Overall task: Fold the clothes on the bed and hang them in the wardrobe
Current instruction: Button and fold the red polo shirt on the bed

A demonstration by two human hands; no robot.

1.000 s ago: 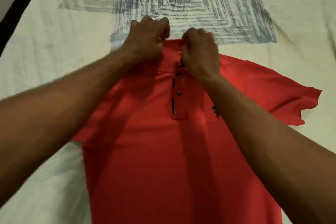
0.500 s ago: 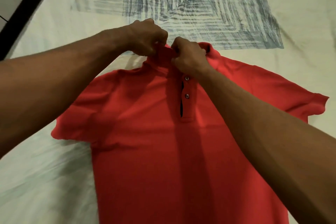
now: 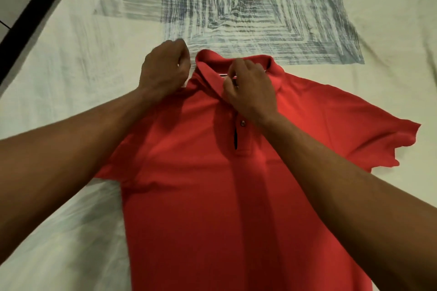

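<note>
Here, in the head view, a red polo shirt (image 3: pixel 224 196) lies front up on the pale bed sheet (image 3: pixel 71 59), collar at the far end, where the right hand (image 3: pixel 250 92) pinches the collar's front edge, while the left hand (image 3: pixel 164 68), fingers curled, sits at the collar's left end, its grip unclear.

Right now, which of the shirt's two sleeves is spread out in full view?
The sleeve on the person's right: it lies flat on the bedsheet, hem showing. The opposite sleeve is mostly hidden under the left forearm.
</note>
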